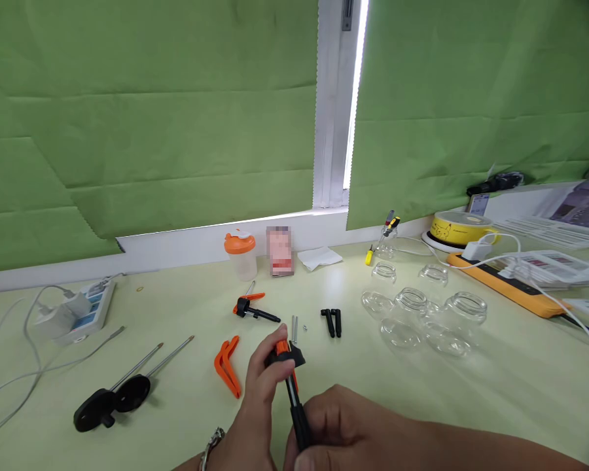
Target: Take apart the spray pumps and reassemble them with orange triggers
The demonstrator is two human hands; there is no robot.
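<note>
At the front middle of the table, my left hand (267,386) is closed, thumb and fingers pinching an orange-and-black plastic piece (283,352). A black rod with a bare metal section (298,413) runs down from that piece. My right hand (343,425) is wrapped round the rod's lower black end; its fingertips are partly hidden. Just left of my hands lies an orange V-shaped plastic piece (227,367). Beyond it rests a black rod with a rounded head (258,311), against another orange piece (248,299). Two screws (294,328) and two black L-shaped parts (331,322) lie ahead of my hands.
Several clear glass jars (412,301) stand at the right. Small screwdrivers (390,226) sit in a jar behind them. An orange power strip (510,284) is at far right. Two black discs with metal rods (132,391) lie left, near a white power strip (91,314). An orange-lidded cup (240,252) stands behind.
</note>
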